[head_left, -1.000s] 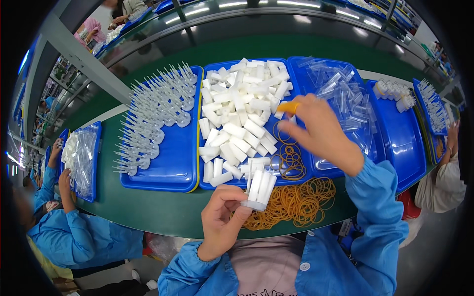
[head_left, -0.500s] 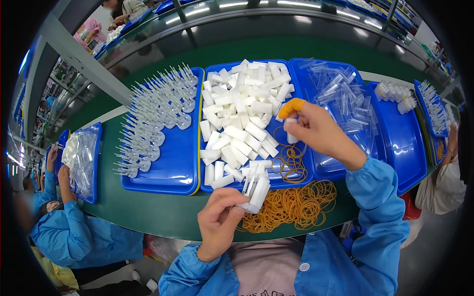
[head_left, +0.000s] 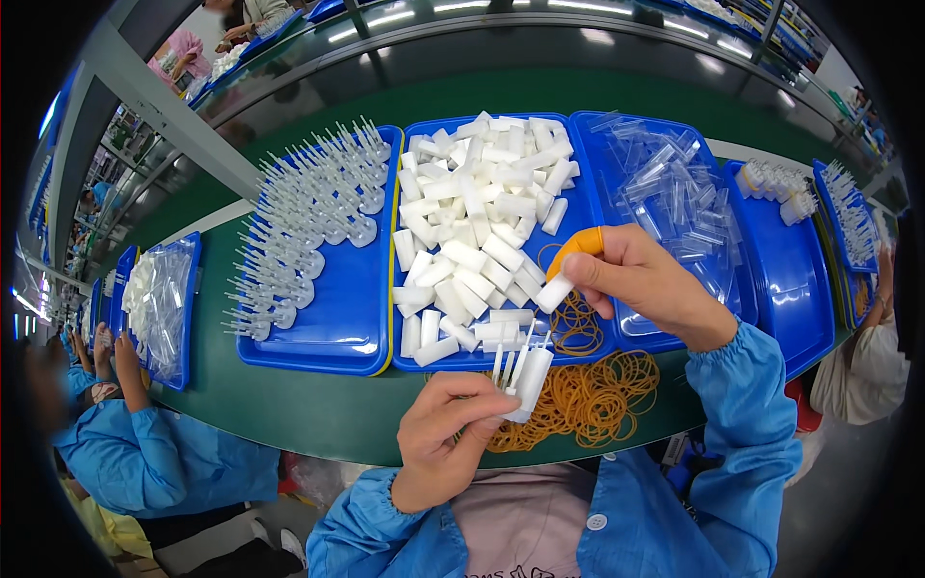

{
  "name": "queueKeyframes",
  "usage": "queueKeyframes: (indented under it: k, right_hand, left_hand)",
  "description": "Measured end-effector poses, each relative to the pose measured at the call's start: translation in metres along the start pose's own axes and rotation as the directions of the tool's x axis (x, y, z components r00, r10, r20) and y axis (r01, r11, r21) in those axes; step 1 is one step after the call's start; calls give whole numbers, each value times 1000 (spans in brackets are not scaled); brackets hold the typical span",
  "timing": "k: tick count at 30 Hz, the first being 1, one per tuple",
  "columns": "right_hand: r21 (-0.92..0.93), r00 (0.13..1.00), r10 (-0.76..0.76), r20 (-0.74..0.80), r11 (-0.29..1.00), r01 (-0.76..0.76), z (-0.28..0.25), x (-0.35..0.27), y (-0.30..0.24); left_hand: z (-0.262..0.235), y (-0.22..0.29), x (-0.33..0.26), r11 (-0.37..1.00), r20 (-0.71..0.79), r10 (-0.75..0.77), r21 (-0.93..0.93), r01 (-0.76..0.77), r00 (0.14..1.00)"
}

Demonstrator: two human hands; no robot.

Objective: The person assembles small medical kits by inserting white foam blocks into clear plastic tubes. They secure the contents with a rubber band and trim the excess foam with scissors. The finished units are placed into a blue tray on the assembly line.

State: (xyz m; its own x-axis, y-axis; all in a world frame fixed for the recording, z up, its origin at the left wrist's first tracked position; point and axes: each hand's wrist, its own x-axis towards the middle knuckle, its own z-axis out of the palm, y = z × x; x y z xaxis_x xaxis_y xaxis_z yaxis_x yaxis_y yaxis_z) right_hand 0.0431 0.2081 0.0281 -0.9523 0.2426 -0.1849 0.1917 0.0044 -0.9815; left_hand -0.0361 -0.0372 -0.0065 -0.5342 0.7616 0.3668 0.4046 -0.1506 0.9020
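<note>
My left hand (head_left: 443,438) pinches a clear-based part with upright white prongs (head_left: 511,371). A white foam piece (head_left: 536,378) stands on the right side of that part. My right hand (head_left: 655,284), with an orange cover on one finger, grips a loose white foam piece (head_left: 553,293) between thumb and fingers. This piece hangs above and to the right of the pronged part, apart from it. Just beyond, a blue tray (head_left: 401,279) holds a heap of white foam pieces (head_left: 477,217). Orange rubber bands (head_left: 597,405) lie piled behind my left hand.
At left, a blue tray (head_left: 337,352) carries rows of pronged parts (head_left: 308,212). Clear plastic sleeves (head_left: 674,193) fill part of a tray at right; a further blue tray (head_left: 790,279) holds assembled white pieces (head_left: 776,188). Another person in blue sleeves (head_left: 159,438) works at far left.
My right hand has moved nearer and slightly right, lifting its foam piece away from the heap. The pronged part in my left hand has shifted a little to the right.
</note>
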Motion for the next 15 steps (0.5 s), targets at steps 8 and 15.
queueKeyframes:
  k: [8,15]
  right_hand:
    - [-66,999,29,-33,997,-31,6,4,3]
    - [19,994,-111,10,994,111,5,7,8]
  left_hand:
    - [2,2,7,1000,60,19,2,-19,998]
    - [2,-3,6,999,80,6,-54,-2,997]
